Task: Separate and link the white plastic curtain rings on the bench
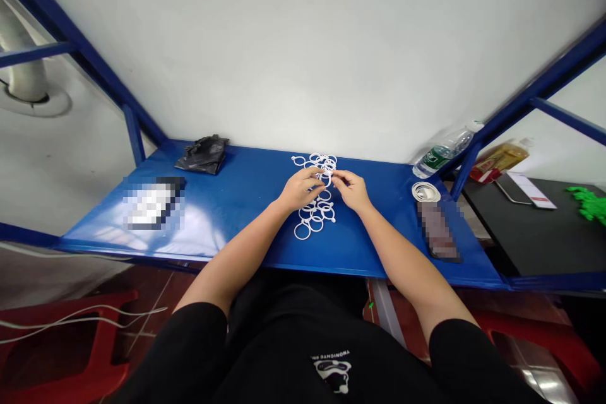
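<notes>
Over the middle of the blue table [255, 189], my left hand [302, 189] and my right hand [351, 189] meet at the fingertips. Between them is a small white plastic ring [328, 182] with a little knob at its top; both hands pinch it there. Beyond my fingers lies a group of similar white rings [299, 161], overlapping each other. Nearer to me, more rings [302, 231] lie flat on the blue surface. Some rings are partly hidden under my left hand.
To the left are a crumpled black plastic bag [203, 154] and a blurred-out object [154, 203]. On the right stand a water bottle [445, 150], a coiled white cable [425, 192] and a blurred phone-like item [439, 230]. A pale wall [303, 63] rises behind the table.
</notes>
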Action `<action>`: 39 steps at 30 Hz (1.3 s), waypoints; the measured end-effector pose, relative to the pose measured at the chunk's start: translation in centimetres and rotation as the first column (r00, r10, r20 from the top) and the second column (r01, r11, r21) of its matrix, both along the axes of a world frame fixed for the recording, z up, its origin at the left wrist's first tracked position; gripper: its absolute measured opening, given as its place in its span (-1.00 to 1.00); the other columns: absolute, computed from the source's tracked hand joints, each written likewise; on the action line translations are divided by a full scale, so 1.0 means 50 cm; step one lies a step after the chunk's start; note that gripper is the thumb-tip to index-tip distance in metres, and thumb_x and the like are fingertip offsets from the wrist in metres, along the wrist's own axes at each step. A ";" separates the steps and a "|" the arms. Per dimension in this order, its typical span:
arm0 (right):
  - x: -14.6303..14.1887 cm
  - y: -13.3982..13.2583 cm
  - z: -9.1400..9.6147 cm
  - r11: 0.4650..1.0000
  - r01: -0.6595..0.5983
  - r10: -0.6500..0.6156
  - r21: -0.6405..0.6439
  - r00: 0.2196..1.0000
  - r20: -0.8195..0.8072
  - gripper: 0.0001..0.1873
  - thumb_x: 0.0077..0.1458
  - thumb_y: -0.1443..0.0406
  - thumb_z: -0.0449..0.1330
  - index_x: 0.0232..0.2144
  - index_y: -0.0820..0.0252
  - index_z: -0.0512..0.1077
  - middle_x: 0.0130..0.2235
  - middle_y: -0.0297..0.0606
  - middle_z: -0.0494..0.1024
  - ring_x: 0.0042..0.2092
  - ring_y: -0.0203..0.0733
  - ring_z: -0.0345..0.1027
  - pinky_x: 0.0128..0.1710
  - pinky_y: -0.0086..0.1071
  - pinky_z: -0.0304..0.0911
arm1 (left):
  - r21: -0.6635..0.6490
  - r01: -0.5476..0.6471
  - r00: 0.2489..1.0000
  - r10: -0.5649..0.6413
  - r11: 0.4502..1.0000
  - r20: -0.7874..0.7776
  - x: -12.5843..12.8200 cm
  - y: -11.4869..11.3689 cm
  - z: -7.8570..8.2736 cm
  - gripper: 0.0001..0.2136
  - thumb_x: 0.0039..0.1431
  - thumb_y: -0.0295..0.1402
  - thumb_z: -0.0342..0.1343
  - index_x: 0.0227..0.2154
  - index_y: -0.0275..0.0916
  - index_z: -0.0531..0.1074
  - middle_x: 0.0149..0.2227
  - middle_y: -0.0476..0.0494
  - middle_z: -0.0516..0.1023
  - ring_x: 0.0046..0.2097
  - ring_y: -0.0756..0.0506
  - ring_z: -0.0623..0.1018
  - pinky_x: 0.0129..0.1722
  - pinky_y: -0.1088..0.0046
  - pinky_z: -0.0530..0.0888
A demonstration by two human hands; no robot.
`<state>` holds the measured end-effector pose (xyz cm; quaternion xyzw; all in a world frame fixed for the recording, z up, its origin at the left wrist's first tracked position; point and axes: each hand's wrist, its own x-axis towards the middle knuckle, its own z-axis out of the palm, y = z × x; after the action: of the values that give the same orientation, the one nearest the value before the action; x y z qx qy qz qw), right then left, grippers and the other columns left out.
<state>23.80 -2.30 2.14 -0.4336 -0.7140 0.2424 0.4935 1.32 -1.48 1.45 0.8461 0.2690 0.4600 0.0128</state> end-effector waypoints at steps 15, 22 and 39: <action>-0.014 -0.011 0.001 0.975 -0.163 0.130 -0.152 0.970 -0.205 -0.52 0.06 -0.04 0.45 -0.08 0.10 0.60 -0.21 -0.20 0.72 -0.26 -0.11 0.60 -0.20 -0.22 0.51 | 0.011 -0.018 0.999 0.017 1.000 0.045 0.013 -0.013 0.003 -0.79 0.45 -0.32 0.11 -0.19 -0.20 0.65 -0.09 -0.21 0.74 -0.05 -0.12 0.72 -0.01 0.27 0.66; -0.014 -0.017 0.014 0.983 -0.102 0.088 -0.155 0.992 -0.093 -0.66 0.16 0.00 0.38 -0.17 0.08 0.70 -0.19 -0.19 0.76 -0.19 -0.05 0.64 -0.09 -0.17 0.52 | -0.083 -0.066 0.995 0.072 0.994 0.072 0.016 -0.011 -0.006 -0.81 0.42 -0.27 0.15 -0.24 -0.18 0.64 -0.11 -0.19 0.74 -0.05 -0.12 0.72 -0.01 0.28 0.65; -0.021 -0.007 0.006 0.980 -0.062 0.035 -0.189 0.989 -0.140 -0.60 0.11 -0.05 0.39 -0.24 0.14 0.66 -0.33 -0.22 0.70 -0.33 -0.14 0.53 -0.25 -0.25 0.43 | -0.301 0.030 0.989 0.014 0.953 0.144 0.016 -0.004 0.001 -0.82 0.44 -0.25 0.18 -0.16 -0.16 0.66 -0.15 -0.15 0.73 -0.14 -0.08 0.69 -0.13 0.37 0.63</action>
<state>22.76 -2.64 2.46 -0.4442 -0.6622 0.3515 0.4906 2.13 -1.68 1.50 0.7996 0.3312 0.4735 0.1636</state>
